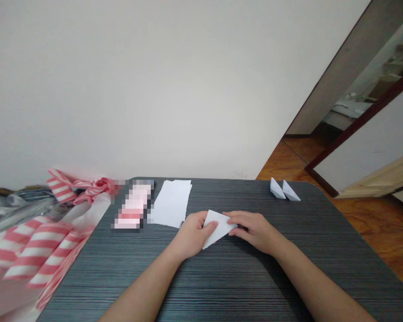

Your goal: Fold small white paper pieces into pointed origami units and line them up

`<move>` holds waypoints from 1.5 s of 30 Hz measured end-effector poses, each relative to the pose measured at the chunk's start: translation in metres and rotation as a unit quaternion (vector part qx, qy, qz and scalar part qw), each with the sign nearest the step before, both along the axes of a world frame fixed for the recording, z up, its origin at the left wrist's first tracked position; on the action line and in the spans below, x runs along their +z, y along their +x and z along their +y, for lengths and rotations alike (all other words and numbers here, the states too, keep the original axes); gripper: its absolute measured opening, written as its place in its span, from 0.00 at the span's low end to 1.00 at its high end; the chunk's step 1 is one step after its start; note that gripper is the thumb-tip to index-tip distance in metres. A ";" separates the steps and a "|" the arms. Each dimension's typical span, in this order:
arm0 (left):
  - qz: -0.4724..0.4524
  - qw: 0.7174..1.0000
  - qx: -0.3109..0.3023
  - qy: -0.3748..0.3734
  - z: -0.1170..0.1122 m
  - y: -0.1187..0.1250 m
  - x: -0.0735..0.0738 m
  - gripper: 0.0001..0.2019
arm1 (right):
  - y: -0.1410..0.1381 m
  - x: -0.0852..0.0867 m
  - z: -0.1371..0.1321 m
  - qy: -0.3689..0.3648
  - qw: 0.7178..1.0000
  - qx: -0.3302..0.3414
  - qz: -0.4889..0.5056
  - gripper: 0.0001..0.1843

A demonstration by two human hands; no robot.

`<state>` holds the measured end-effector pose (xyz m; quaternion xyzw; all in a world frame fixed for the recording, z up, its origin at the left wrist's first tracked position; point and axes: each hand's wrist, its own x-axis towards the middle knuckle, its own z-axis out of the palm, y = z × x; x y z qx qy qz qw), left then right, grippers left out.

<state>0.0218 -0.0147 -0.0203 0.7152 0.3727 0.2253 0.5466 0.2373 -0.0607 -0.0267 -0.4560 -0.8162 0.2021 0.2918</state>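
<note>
A small folded piece of white paper [218, 229] is held between both hands over the middle of the dark table. My left hand [195, 233] grips its left side, the thumb lying on top of the paper. At the paper's right corner, the fingers of my right hand [255, 230] pinch the edge. Two folded white paper shapes with pointed ends [277, 189] stand side by side at the far right of the table. Left of my hands lies a stack of white paper sheets [172, 203].
The dark wood-grained table [228, 286] meets a pale wall [195, 89] at its far edge. A blurred-out pink and white item [132, 208] lies left of the paper stack. Red-and-white striped fabric [43, 246] is heaped beyond the table's left side. Wooden floor [366, 214] shows at right.
</note>
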 end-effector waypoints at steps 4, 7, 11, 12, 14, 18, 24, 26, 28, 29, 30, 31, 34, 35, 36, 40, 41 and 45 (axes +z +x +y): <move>-0.006 1.000 -0.002 -0.015 0.001 -0.001 -0.004 0.12 | 0.005 -0.001 -0.001 0.032 0.999 0.007 -0.005 0.11; -0.013 1.000 -0.003 -0.027 0.001 -0.001 -0.005 0.12 | 0.006 0.000 -0.002 0.054 0.998 0.009 -0.002 0.10; -0.038 0.995 -0.010 -0.089 0.001 -0.001 -0.006 0.14 | 0.006 0.001 -0.002 0.059 0.998 0.006 -0.001 0.10; -0.045 0.993 -0.012 -0.109 0.001 -0.001 -0.007 0.14 | 0.006 0.001 -0.002 0.060 0.998 0.008 0.000 0.10; -0.058 0.988 -0.016 -0.140 0.002 -0.001 -0.007 0.16 | 0.007 0.001 -0.002 0.061 0.998 0.015 0.005 0.10; -0.082 0.983 -0.024 -0.164 0.002 -0.002 -0.006 0.15 | 0.007 0.001 -0.002 0.059 0.998 0.025 0.011 0.10; -0.091 0.983 -0.022 -0.156 0.002 -0.001 -0.005 0.12 | 0.008 0.000 -0.004 0.075 0.997 0.009 0.006 0.09; -0.085 0.984 -0.025 -0.155 0.002 -0.001 -0.005 0.12 | 0.010 -0.001 -0.004 0.083 0.997 0.006 0.008 0.09; -0.079 0.985 -0.026 -0.151 0.002 -0.001 -0.004 0.12 | 0.010 -0.001 -0.003 0.079 0.997 0.010 0.009 0.08; -0.076 0.986 -0.026 -0.149 0.002 -0.001 -0.004 0.12 | 0.010 -0.001 -0.003 0.074 0.997 0.013 0.010 0.08; -0.074 0.986 -0.026 -0.147 0.002 -0.001 -0.003 0.12 | 0.010 -0.001 -0.003 0.068 0.998 0.015 0.012 0.07; -0.073 0.986 -0.027 -0.145 0.003 -0.001 -0.003 0.12 | 0.009 0.000 -0.003 0.061 0.998 0.017 0.015 0.07; -0.067 0.990 -0.028 -0.123 0.003 0.000 -0.001 0.11 | 0.003 0.003 -0.003 0.030 0.999 0.014 0.030 0.07; -0.059 0.992 -0.028 -0.110 0.002 0.000 -0.001 0.10 | 0.001 0.004 -0.003 0.016 0.999 0.008 0.034 0.07; -0.050 0.994 -0.029 -0.096 0.002 0.000 0.000 0.10 | -0.001 0.005 -0.003 0.003 0.999 0.000 0.035 0.07; -0.022 0.997 -0.041 -0.060 0.001 0.000 0.002 0.09 | -0.006 0.006 -0.003 -0.037 0.998 -0.040 0.018 0.06; -0.020 0.997 -0.044 -0.057 0.001 0.000 0.003 0.09 | -0.007 0.005 -0.003 -0.043 0.998 -0.046 0.013 0.06; -0.029 0.996 -0.046 -0.066 0.000 0.000 0.003 0.11 | -0.008 0.003 -0.002 -0.049 0.997 -0.062 0.007 0.07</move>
